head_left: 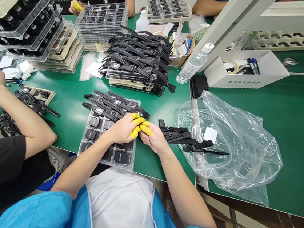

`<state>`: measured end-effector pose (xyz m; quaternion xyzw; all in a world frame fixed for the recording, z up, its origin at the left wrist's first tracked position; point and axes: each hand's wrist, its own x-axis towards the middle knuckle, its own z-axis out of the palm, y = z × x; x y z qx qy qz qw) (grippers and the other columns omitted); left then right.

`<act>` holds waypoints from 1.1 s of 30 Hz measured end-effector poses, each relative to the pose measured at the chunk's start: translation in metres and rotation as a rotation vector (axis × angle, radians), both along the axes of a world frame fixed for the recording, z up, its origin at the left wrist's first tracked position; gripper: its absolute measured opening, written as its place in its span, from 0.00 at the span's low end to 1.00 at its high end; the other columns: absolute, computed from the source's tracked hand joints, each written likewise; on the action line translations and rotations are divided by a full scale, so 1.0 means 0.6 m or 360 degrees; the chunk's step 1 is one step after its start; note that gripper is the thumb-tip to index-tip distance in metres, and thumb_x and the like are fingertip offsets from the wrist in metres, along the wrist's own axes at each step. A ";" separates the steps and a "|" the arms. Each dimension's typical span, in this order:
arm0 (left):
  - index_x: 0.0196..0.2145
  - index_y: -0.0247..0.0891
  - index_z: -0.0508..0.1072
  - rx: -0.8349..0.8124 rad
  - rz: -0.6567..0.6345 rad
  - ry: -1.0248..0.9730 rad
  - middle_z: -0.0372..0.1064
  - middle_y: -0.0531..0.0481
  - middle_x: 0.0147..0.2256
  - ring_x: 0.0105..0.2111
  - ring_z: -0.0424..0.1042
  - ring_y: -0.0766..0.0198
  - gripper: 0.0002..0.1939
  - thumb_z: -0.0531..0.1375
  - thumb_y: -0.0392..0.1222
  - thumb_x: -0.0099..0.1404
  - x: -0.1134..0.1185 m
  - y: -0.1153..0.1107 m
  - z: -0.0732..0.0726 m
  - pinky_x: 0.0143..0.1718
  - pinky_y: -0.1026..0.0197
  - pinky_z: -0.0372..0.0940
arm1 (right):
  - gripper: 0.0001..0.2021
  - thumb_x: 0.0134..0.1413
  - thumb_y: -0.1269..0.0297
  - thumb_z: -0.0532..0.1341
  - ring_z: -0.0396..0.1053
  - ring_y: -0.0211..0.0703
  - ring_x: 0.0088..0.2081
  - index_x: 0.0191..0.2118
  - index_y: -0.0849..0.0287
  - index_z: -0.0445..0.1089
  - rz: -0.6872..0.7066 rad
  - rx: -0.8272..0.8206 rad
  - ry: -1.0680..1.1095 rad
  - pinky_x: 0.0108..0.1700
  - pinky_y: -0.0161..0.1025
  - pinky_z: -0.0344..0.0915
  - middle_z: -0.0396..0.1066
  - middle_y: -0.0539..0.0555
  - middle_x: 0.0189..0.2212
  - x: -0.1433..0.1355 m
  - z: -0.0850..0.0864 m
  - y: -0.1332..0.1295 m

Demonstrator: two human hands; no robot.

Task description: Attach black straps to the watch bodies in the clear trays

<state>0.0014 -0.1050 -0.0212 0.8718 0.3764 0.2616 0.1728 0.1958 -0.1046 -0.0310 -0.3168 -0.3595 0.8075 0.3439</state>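
My left hand (124,128) and my right hand (153,136) meet above the right side of a clear plastic tray (132,163). Yellow finger cots cover several fingertips, which are pinched together. Whatever lies between them is hidden by the fingers. Under and beyond my left hand, black watches with straps (114,104) lie across the tray's far rows. Square black watch bodies (120,157) sit in its nearer compartments. Just right of my right hand is a loose pile of black watch straps (178,135), partly on a clear plastic bag (236,145).
Stacked trays of watches (138,59) stand behind the work tray, with more stacks (102,24) farther left. A water bottle (194,64) and a white box of pens (249,77) flank a metal post (228,24). A co-worker's arm (18,108) reaches in at left.
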 end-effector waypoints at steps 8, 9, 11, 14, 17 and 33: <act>0.70 0.40 0.59 -0.0173 -0.0028 -0.0313 0.68 0.35 0.60 0.61 0.70 0.49 0.27 0.54 0.42 0.77 0.005 0.000 0.012 0.63 0.44 0.70 | 0.22 0.57 0.41 0.70 0.50 0.33 0.14 0.35 0.53 0.64 -0.0137 0.0285 -0.0034 0.18 0.33 0.49 0.58 0.39 0.14 0.001 -0.002 -0.003; 0.71 0.40 0.57 -0.0178 -0.0011 -0.0312 0.68 0.35 0.60 0.61 0.71 0.49 0.29 0.55 0.43 0.76 0.007 -0.002 0.015 0.62 0.44 0.70 | 0.22 0.56 0.41 0.70 0.53 0.34 0.16 0.36 0.52 0.66 -0.0201 0.0388 -0.0117 0.19 0.34 0.52 0.60 0.40 0.15 0.005 -0.004 -0.002; 0.72 0.41 0.55 -0.0170 0.0041 -0.0226 0.70 0.36 0.60 0.59 0.73 0.49 0.30 0.55 0.43 0.76 0.009 -0.009 0.025 0.60 0.46 0.72 | 0.21 0.55 0.41 0.71 0.58 0.37 0.19 0.39 0.53 0.69 -0.0287 0.0599 -0.0315 0.22 0.36 0.56 0.64 0.42 0.18 0.015 -0.005 0.001; 0.73 0.40 0.54 -0.0164 0.0163 0.0067 0.73 0.38 0.57 0.54 0.77 0.50 0.30 0.53 0.40 0.77 0.002 -0.017 0.061 0.55 0.50 0.74 | 0.19 0.58 0.43 0.69 0.61 0.39 0.24 0.39 0.53 0.73 -0.0260 0.0901 -0.0537 0.27 0.39 0.60 0.68 0.46 0.23 0.030 -0.003 0.007; 0.73 0.40 0.57 -0.0208 0.0291 0.0417 0.76 0.40 0.54 0.50 0.79 0.51 0.30 0.55 0.41 0.77 -0.026 -0.015 0.117 0.50 0.54 0.74 | 0.15 0.64 0.46 0.65 0.63 0.41 0.26 0.39 0.53 0.75 -0.0149 0.1184 -0.0702 0.32 0.40 0.62 0.71 0.49 0.26 0.037 0.001 0.013; 0.46 0.39 0.76 -0.0385 0.0166 0.1028 0.74 0.45 0.42 0.37 0.75 0.56 0.10 0.54 0.39 0.77 -0.117 0.011 0.129 0.39 0.56 0.65 | 0.08 0.68 0.60 0.60 0.69 0.48 0.28 0.39 0.52 0.76 0.0215 0.1469 -0.1743 0.32 0.41 0.54 0.77 0.54 0.30 0.066 0.021 -0.016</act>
